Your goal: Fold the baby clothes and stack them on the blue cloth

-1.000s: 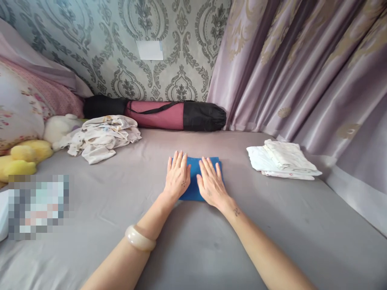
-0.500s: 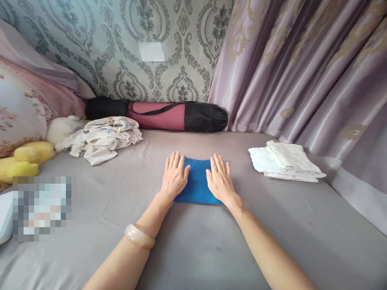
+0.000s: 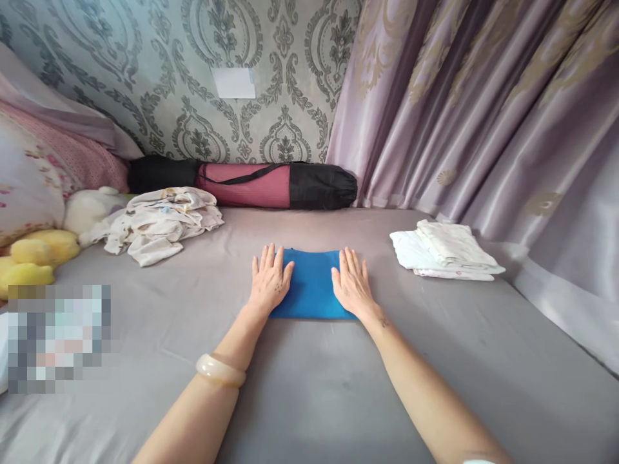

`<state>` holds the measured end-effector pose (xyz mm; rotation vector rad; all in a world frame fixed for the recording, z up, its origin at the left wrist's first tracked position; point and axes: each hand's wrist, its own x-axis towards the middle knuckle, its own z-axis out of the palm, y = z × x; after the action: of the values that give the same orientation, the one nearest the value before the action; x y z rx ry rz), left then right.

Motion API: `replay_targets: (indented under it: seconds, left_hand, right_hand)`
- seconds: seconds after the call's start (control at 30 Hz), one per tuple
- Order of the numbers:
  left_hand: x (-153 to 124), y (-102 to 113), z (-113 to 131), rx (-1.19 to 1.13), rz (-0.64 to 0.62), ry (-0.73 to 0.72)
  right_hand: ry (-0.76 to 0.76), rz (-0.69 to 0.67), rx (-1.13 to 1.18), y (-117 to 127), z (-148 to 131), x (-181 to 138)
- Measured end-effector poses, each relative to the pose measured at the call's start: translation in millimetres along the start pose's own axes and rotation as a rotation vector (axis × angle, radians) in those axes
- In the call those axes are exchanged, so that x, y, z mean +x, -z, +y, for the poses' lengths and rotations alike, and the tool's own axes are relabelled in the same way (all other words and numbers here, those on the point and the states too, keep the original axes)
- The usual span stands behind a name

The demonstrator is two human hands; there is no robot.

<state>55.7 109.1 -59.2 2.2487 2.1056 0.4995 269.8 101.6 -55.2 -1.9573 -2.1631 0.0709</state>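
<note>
Blue cloth (image 3: 312,283), grey sheet (image 3: 309,386), damask wallpaper (image 3: 145,71), mauve curtains (image 3: 483,109), pink/blk roll (image 3: 251,185).

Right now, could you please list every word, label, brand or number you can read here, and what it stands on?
No readable text anywhere.
White paper on the wall: blank.
Marks on the left hand and right hand: too small to read.
Blue cloth, folded white stack: no label visible.

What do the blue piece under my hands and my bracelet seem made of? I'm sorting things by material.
Blue cloth: soft matte fabric, probably knit or cotton; it lies flat with folded edges. Bangle: smooth, glossy, pale cream, rigid; possibly jade, stone or resin.
</note>
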Motion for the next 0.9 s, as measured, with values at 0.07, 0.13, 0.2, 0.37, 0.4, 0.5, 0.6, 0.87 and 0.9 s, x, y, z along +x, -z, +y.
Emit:
replay_targets:
  seconds: [0.07, 0.13, 0.2, 0.37, 0.4, 0.5, 0.6, 0.87, 0.9]
  left_hand:
    - [-0.6, -2.3, -2.1, 0.005, -0.106, -0.005]
    - [-0.9, -5.3, -4.2, -0.003, -0.211, -0.01]
    - [-1.1, -6.8, -6.2, -0.013, -0.201, -0.003]
    - [-2.2, -0.3, -15.1, -0.02, 0.013, 0.105]
    - [-2.2, 1.5, -17.5, -0.024, 0.044, 0.136]
    - [-1.7, 5.9, -22.7, -0.075, 0.044, 0.205]
    - [-1.2, 10.7, -21.4, -0.185, -0.04, 0.276]
    - [2.2, 27.3, -17.1, -0.13, -0.2, 0.33]
    - [3.4, 28.8, -18.6, -0.132, -0.23, 0.319]
  right_hand:
    - [0.002, -0.085, 0.009, -2.5, 2.2, -0.6]
    - [0.0, -0.152, 0.054, -4.4, 5.5, 0.3]
    - [-0.014, -0.141, 0.152, -3.8, 9.8, 2.9]
    - [-0.22, 0.007, 0.596, 11.5, 27.9, 11.4]
    - [-0.277, 0.014, 0.694, 16.8, 32.1, 11.3]
    - [-0.442, -0.048, 0.908, 34.9, 41.9, 4.2]
    - [-0.539, -0.146, 0.929, 48.7, 44.4, -8.6]
    - [-0.571, -0.168, 0.71, 36.9, 33.9, -15.3]
    - [-0.565, -0.172, 0.666, 34.8, 31.3, -13.1]
